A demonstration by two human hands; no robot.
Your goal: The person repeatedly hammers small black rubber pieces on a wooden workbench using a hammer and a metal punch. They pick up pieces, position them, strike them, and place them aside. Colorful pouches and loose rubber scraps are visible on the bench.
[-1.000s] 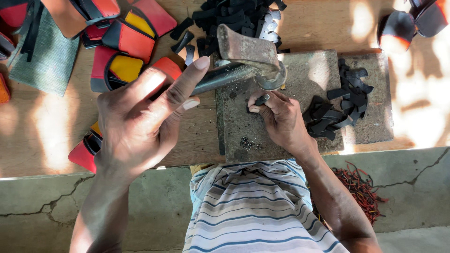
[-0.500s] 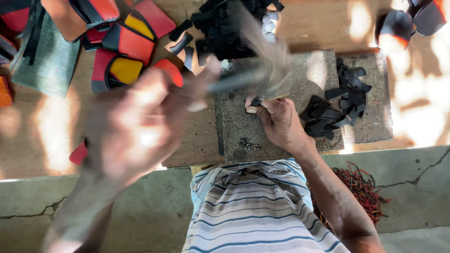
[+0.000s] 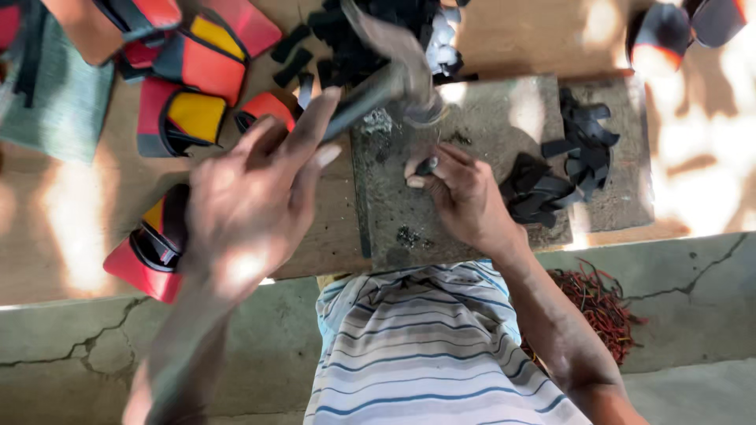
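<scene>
hammer work on the bench. the left hand is clenched around the dark handle of a steel-headed hammer, index finger stretched along the shaft. the handle runs up and to the right from the fist, and the head is blurred above the top edge of the grey, pitted stone slab, so i can't tell whether it touches the stone.

the right hand rests on that slab, fingers curled and pinching a small dark punch-like tool against the stone. what lies under its tip is hidden by the fingers. the relation that counts: the pinched tool lies just below and slightly right of the hammer head, well within the line of the handle's swing. the right hand is on it, the left hand stands off to the left, and the hammer bridges the gap.

just right of the right hand, a heap of black cut strap pieces lies on the slab. more black offcuts are piled beyond the slab's top edge. to the left, on the wooden board, sit red, yellow and black sandal uppers. a striped shirt fills the foreground, with a tangle of red cord on the cracked concrete ledge to its right.
</scene>
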